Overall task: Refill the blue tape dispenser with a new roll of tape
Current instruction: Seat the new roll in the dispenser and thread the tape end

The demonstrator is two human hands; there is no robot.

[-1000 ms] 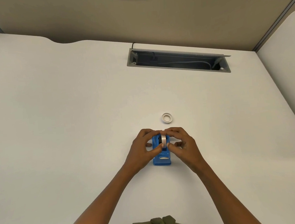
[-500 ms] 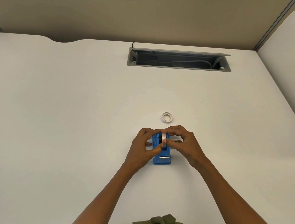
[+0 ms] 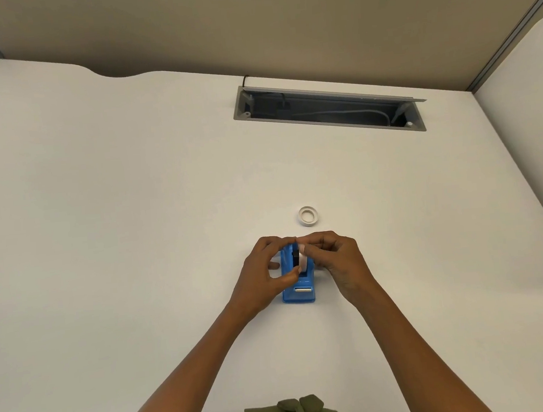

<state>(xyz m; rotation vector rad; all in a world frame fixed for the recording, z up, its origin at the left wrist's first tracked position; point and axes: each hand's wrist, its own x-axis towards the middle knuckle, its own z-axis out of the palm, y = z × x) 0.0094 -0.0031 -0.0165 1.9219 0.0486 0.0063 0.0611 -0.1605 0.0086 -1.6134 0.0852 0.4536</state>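
The blue tape dispenser stands on the white desk, its metal cutter end toward me. A translucent tape roll with a black hub sits tilted in the dispenser's slot. My left hand pinches the roll from the left, thumb on its near edge and fingers over the top. My right hand grips the roll from the right, fingertips meeting the left hand's above it. The dispenser's far end is hidden under both hands.
A small white empty tape core lies flat on the desk just beyond my hands. Farther back is an open grey cable tray recessed in the desk, with cables inside. Beige partition walls close off the back and right.
The roll has tipped a little in the slot, showing its black hub. My right fingers have curled further over its top. The dispenser and the empty core have stayed in place.
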